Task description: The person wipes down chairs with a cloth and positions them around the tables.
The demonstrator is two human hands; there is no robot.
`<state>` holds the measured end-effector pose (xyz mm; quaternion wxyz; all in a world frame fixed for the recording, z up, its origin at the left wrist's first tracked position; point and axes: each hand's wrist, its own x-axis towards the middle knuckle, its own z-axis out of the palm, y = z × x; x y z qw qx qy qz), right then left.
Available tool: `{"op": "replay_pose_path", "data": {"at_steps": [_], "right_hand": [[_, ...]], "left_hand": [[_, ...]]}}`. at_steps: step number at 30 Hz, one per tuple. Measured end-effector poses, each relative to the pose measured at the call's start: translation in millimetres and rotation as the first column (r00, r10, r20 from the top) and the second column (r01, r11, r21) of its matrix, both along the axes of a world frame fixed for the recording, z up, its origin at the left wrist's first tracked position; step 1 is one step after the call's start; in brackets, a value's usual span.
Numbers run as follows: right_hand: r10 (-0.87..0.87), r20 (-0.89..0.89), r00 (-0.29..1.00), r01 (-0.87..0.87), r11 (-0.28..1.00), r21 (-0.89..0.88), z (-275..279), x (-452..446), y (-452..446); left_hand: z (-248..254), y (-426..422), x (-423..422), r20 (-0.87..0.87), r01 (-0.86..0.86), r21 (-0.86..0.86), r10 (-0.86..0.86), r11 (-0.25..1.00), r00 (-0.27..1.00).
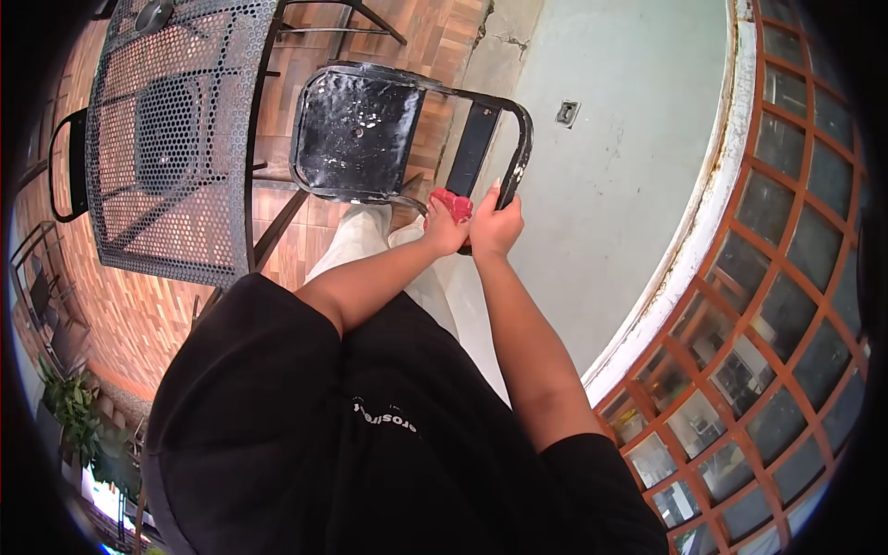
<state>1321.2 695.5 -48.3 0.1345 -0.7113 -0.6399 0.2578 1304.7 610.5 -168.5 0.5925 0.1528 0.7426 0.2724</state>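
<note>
A black metal chair (359, 132) with a scuffed, paint-chipped seat stands in front of me, its tubular back frame toward the pale wall. My left hand (448, 228) is closed on a red cloth (454, 204), which is pressed against the chair's frame near the lower end of the backrest slat (473, 148). Just beside it, my right hand (498, 225) wraps around the curved top tube of the back frame, its fingers partly hidden behind the tube.
To the left is a perforated metal table (176, 231) with a small round metal object (153, 16) on it. Another black chair (69, 166) is at its far side. A pale wall with a socket (568, 114) and a brown lattice window (777, 277) runs along the right. Plants (74, 407) are at lower left.
</note>
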Motion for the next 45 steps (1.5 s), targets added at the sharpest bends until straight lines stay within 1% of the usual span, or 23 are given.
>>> {"op": "replay_pose_path", "data": {"at_steps": [4, 6, 8, 10, 12, 13, 16, 18, 20, 22, 23, 26, 27, 29, 31, 33, 34, 36, 37, 40, 42, 44, 45], "right_hand": [[0.009, 0.027, 1.000, -0.009, 1.000, 0.002, -1.5, 3.0, 1.9], [0.034, 0.023, 0.999, -0.035, 0.999, 0.040, -3.9, 2.8, 2.6], [0.037, 0.027, 0.999, -0.038, 0.998, 0.055, -6.2, 4.7, 0.3], [0.035, 0.027, 0.999, -0.037, 0.998, 0.057, -7.4, 5.5, 0.7], [0.046, 0.027, 0.999, -0.047, 0.997, 0.054, -7.6, 4.9, 1.0], [0.035, 0.031, 0.999, -0.036, 0.999, 0.040, -7.6, 4.8, 0.5], [0.016, 0.036, 0.999, -0.016, 1.000, 0.012, -6.6, 4.6, -0.5], [0.027, 0.017, 1.000, -0.027, 0.999, 0.029, -6.8, 4.5, -0.1], [0.037, 0.004, 0.999, -0.037, 0.999, 0.035, -4.1, 5.5, 0.2], [0.011, 0.017, 1.000, -0.011, 1.000, -0.006, 0.0, 1.8, 0.5], [-0.007, 0.024, 1.000, 0.008, 1.000, -0.023, 1.5, 0.0, 1.2], [-0.012, 0.011, 1.000, 0.012, 1.000, -0.018, 1.3, -1.2, 3.6], [-0.008, 0.005, 1.000, 0.008, 1.000, -0.021, 0.6, -0.7, 4.0], [0.011, -0.007, 1.000, -0.012, 1.000, -0.006, -1.9, -0.3, 5.6], [0.033, -0.009, 0.999, -0.033, 0.999, 0.023, -5.6, 4.2, 3.7], [0.027, 0.018, 0.999, -0.028, 0.999, 0.022, -10.6, 9.0, 0.6], [0.034, 0.035, 0.999, -0.035, 0.999, 0.026, -13.1, 9.2, 1.2], [0.043, 0.047, 0.998, -0.045, 0.999, 0.032, -12.4, 8.8, 3.4], [0.035, 0.042, 0.998, -0.036, 0.999, 0.011, -10.1, 7.5, 4.0], [0.022, 0.030, 0.999, -0.021, 0.999, -0.028, -5.5, 5.3, 3.7], [0.039, -0.007, 0.999, -0.038, 0.999, 0.013, -7.8, 7.2, 3.0], [0.060, -0.031, 0.998, -0.059, 0.998, 0.027, -6.2, 6.0, 2.6], [0.049, -0.036, 0.998, -0.049, 0.999, 0.003, -2.9, 4.4, 2.8]], "left_hand": [[-2.8, 26.9, -9.8, 0.021, 0.004, -0.046, -0.003, 0.999, 1.000], [-10.4, 56.7, -28.3, -0.136, 0.025, 0.188, 0.001, 0.982, 0.991], [-12.2, 100.2, -53.6, -0.227, 0.084, 0.287, -0.017, 0.954, 0.974], [-24.7, 152.4, -77.9, -0.279, 0.105, 0.330, -0.009, 0.938, 0.960], [-17.5, 184.7, -101.3, -0.283, 0.155, 0.305, -0.066, 0.940, 0.957], [-17.9, 183.4, -100.7, -0.282, 0.152, 0.302, -0.064, 0.941, 0.957], [-15.4, 173.3, -92.4, -0.290, 0.116, 0.374, -0.003, 0.920, 0.957], [-18.1, 136.8, -64.4, -0.284, 0.084, 0.325, 0.013, 0.942, 0.959], [5.9, 82.3, -37.8, -0.179, 0.022, 0.233, 0.021, 0.972, 0.984], [0.2, 26.4, -13.0, -0.084, 0.031, 0.152, -0.019, 0.988, 0.996], [1.3, 19.5, -12.6, -0.090, 0.037, 0.155, -0.023, 0.987, 0.996], [1.9, 15.6, -8.0, -0.006, 0.057, 0.032, -0.057, 0.998, 0.998], [-1.5, 20.2, -9.4, -0.007, 0.052, 0.031, -0.052, 0.998, 0.999], [-16.8, 41.3, -24.7, -0.164, 0.101, 0.230, -0.064, 0.968, 0.984], [-3.0, 84.2, -52.9, -0.269, 0.149, 0.352, -0.052, 0.924, 0.962], [-13.1, 129.1, -78.1, -0.354, 0.161, 0.477, 0.021, 0.864, 0.935], [-15.6, 146.0, -85.1, -0.349, 0.160, 0.477, 0.019, 0.864, 0.937], [-17.6, 167.6, -95.6, -0.383, 0.189, 0.413, -0.018, 0.891, 0.924], [-16.9, 166.3, -94.6, -0.387, 0.192, 0.413, -0.020, 0.890, 0.922], [-6.9, 146.2, -77.5, -0.394, 0.151, 0.502, 0.070, 0.852, 0.916], [18.5, 103.8, -61.3, -0.424, 0.200, 0.555, 0.068, 0.808, 0.903], [28.7, 53.6, -44.5, -0.352, 0.179, 0.549, 0.032, 0.816, 0.936], [31.7, 28.4, -37.0, -0.355, 0.176, 0.547, 0.036, 0.819, 0.934]]}}
